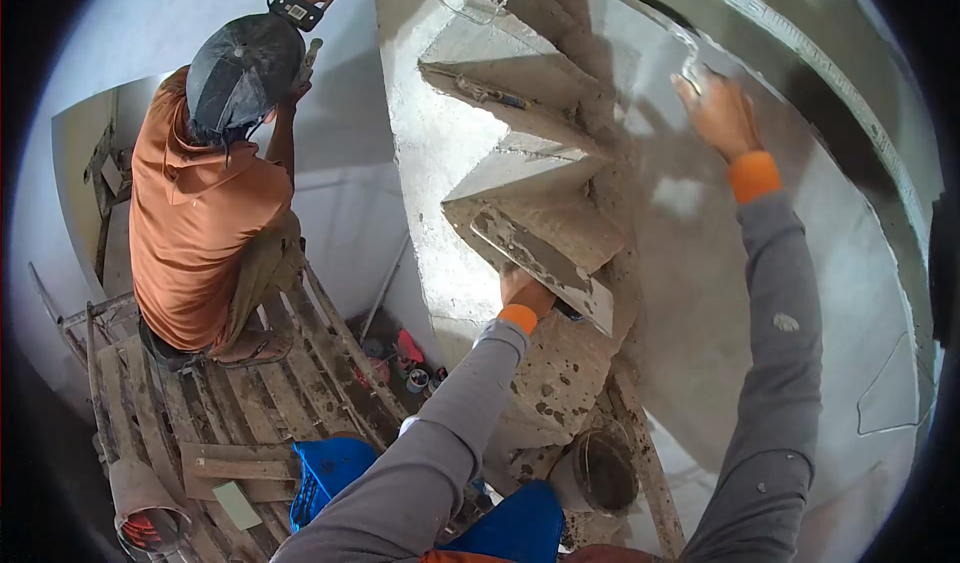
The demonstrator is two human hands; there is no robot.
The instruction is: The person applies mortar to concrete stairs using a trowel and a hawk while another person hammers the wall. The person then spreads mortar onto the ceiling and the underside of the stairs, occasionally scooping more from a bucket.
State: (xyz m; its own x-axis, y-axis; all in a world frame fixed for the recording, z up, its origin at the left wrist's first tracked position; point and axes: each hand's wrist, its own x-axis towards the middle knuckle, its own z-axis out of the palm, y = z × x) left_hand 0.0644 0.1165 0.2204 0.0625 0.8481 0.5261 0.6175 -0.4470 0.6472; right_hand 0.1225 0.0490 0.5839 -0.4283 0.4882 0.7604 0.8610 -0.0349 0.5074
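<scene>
My left hand [527, 291] grips a long, flat plastering float [545, 263] from beneath, in front of the concrete stair steps. Its upper face is smeared with grey plaster, and part of a dark handle shows by my fingers. My right hand [722, 115] is raised to the curved wall [690, 223], close under its upper edge. The fingers are closed round a thin, whitish, plaster-coated tool [690, 61] whose exact kind I cannot make out. A perforated metal strip [840, 78] follows the curved edge above that hand.
A co-worker [210, 233] in an orange top squats on the wooden slat platform [150, 393], facing the left wall. A tool lies on a stair step [490, 93]. A bucket [603, 471] stands below me, and another container [148, 508] lies at lower left. Cable [470, 3] hangs above.
</scene>
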